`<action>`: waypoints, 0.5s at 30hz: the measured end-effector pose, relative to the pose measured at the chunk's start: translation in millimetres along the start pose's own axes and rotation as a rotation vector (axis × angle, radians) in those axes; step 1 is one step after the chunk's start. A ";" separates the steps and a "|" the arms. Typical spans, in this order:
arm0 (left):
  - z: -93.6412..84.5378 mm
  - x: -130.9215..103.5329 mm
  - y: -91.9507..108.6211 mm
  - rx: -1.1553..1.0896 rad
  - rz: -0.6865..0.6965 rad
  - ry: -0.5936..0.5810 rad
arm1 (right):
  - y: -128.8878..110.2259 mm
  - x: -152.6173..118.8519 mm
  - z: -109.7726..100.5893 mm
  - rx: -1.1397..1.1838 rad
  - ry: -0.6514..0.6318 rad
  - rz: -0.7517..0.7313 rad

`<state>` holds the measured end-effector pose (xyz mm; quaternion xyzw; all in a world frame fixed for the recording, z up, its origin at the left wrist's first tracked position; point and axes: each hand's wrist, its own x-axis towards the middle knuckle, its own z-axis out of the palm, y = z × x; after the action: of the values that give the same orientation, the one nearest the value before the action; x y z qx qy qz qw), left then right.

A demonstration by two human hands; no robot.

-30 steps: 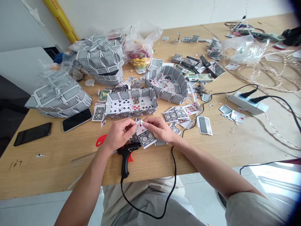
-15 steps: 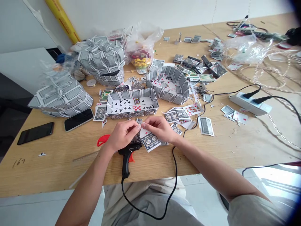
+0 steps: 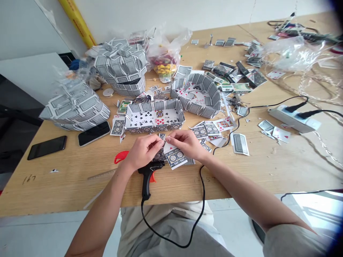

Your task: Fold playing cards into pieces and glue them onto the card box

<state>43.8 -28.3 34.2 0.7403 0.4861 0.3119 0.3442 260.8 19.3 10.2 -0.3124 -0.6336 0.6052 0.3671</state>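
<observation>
My left hand [image 3: 146, 150] and my right hand [image 3: 186, 143] meet fingertip to fingertip, both pinched closed over the table's near middle. Whatever lies between the fingertips is tiny, pale and mostly hidden. Right below them are playing cards [image 3: 175, 158] with dark patterned backs, and a white card face with a red mark shows under my right thumb. A black hot glue gun [image 3: 146, 180] with an orange trigger lies below my left hand, its nozzle end partly covered. Just beyond the hands stands a rectangular tray made of playing cards [image 3: 154, 119].
An octagonal card box [image 3: 197, 94] and two lidded card baskets [image 3: 120, 66] stand behind. Two phones [image 3: 93, 134] lie at left, near a clear ruler [image 3: 102, 175]. The glue gun's cable [image 3: 203, 185] loops before me toward a power strip [image 3: 294, 118] at right. Loose cards [image 3: 239, 144] are scattered about.
The whole view has shifted slightly, so everything appears a little further right. Both hands keep the same pinched pose over the cards.
</observation>
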 end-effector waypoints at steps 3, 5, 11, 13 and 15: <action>-1.7 1.2 1.7 0.024 0.008 0.017 | 0.5 0.5 -1.0 -0.018 0.014 0.005; -8.8 0.9 4.3 0.083 0.003 0.034 | 0.8 0.4 -1.9 -0.023 0.025 0.016; -48.0 -15.3 9.9 0.407 -0.206 -0.085 | -1.2 -0.2 -3.9 0.020 0.024 0.083; -55.4 -22.7 6.9 0.468 -0.263 -0.155 | -2.0 -0.4 -3.2 0.046 -0.003 0.101; -58.3 -28.4 2.1 0.501 -0.268 -0.221 | -2.3 -0.6 -2.2 0.070 -0.027 0.114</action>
<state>-11.0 -43.5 65.4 0.7609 0.6007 0.0518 0.2398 263.1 19.8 12.4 -0.3268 -0.5981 0.6509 0.3343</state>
